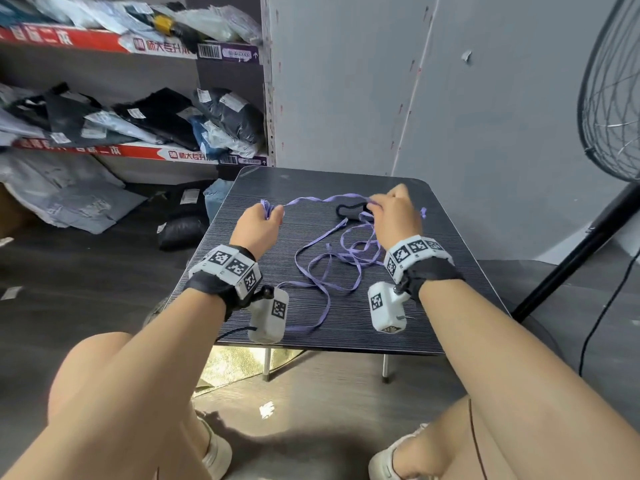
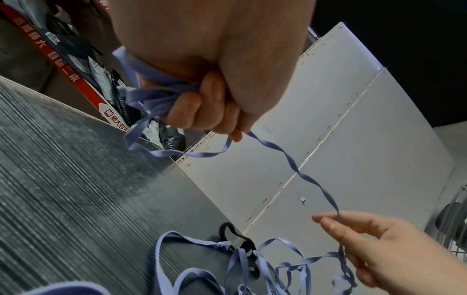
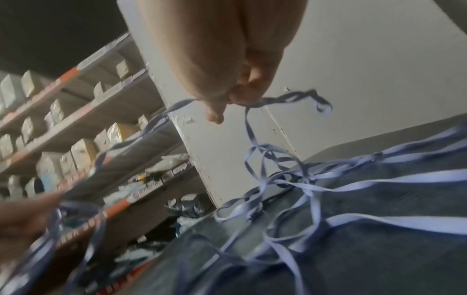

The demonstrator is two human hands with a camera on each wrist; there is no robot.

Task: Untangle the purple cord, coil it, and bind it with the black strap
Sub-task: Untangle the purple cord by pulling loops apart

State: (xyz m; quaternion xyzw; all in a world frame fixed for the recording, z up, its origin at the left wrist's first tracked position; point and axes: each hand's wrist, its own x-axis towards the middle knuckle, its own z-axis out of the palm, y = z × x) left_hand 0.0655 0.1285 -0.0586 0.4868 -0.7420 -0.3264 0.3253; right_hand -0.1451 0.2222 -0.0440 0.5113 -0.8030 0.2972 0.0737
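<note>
A flat purple cord [image 1: 325, 268] lies in loose tangled loops on the dark striped table [image 1: 450, 306]. My left hand [image 1: 261, 221] is a fist gripping a small bundle of cord loops [image 2: 149, 95] above the table's far left. A single strand [image 1: 311, 199] runs from it across to my right hand [image 1: 393, 211], which pinches the cord [image 3: 248, 103] between thumb and fingers over the far right. The black strap [image 1: 349, 209] lies on the table just left of the right hand, partly under cord; it also shows as a dark loop [image 2: 235, 235] in the left wrist view.
Shelves [image 1: 104, 147] of bagged clothes stand to the left, with more bags on the floor [image 1: 69, 199]. A grey wall panel [image 1: 381, 81] is behind the table. A standing fan [image 1: 613, 98] and its pole are at the right. My knees sit below the table's near edge.
</note>
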